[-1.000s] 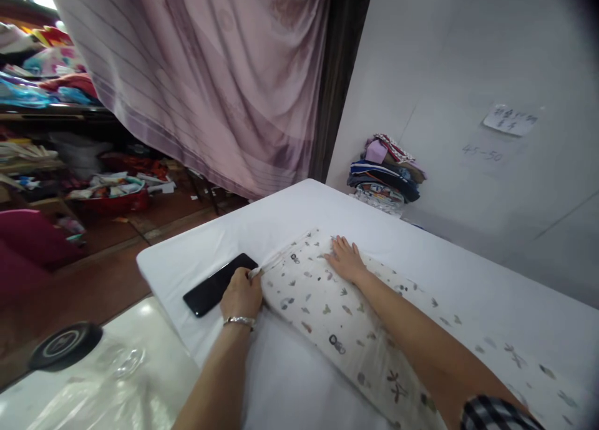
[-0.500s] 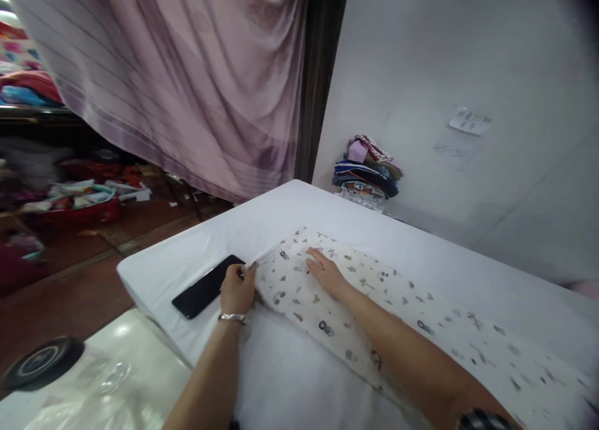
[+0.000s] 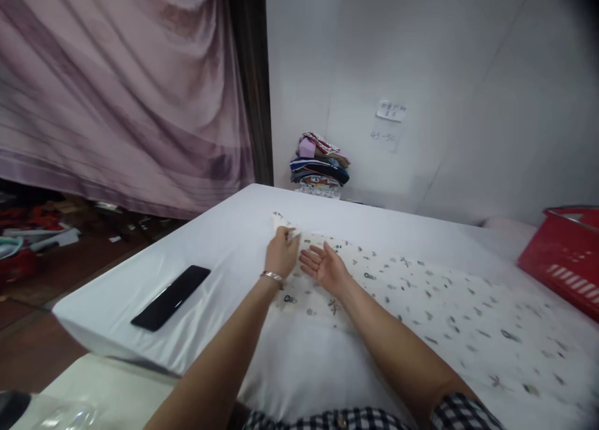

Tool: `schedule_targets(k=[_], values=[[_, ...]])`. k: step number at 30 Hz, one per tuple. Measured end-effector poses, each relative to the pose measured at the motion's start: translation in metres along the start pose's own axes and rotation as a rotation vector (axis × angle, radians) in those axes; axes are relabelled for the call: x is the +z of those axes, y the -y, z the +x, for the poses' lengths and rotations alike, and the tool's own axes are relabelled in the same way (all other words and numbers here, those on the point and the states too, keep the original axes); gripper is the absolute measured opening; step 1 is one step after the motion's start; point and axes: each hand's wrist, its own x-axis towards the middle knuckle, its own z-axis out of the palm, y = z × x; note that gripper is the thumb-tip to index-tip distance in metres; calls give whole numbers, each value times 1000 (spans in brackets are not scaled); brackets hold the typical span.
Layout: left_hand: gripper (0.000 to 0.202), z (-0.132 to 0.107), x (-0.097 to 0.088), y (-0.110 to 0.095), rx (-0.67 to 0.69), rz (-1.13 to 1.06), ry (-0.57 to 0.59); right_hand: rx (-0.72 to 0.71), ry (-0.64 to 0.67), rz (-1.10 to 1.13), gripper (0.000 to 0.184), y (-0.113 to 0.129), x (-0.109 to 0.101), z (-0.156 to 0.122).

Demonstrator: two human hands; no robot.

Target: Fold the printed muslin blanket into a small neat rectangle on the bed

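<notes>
A long strip of white fabric (image 3: 416,299) printed with small dark motifs lies across the white-covered table (image 3: 224,230). My left hand (image 3: 282,253), with a silvery bracelet at the wrist, pinches the left end of this fabric, and a bunched corner sticks up beyond the fingers. Just to its right, my right hand (image 3: 327,269) is open, palm turned toward the left hand, fingers spread over the fabric; whether it touches the cloth I cannot tell. A black smartphone (image 3: 171,298) rests on the table left of my hands.
A stack of folded cloth (image 3: 321,165) stands beyond the table by the wall. At the right edge sits a red plastic basket (image 3: 564,255). A mauve curtain (image 3: 140,93) hangs at the left, and a paper note (image 3: 391,110) is on the wall.
My view has turned right, bringing the red basket in. My left hand has carried the fabric's end up and over to the right; my right hand has lifted from lying flat and turned its palm.
</notes>
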Motion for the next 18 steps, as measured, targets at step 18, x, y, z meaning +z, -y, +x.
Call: schedule_targets(k=[18], values=[[22,-143,169,-77,804,253,549,-1,-468,45,15,55,-125,-141]])
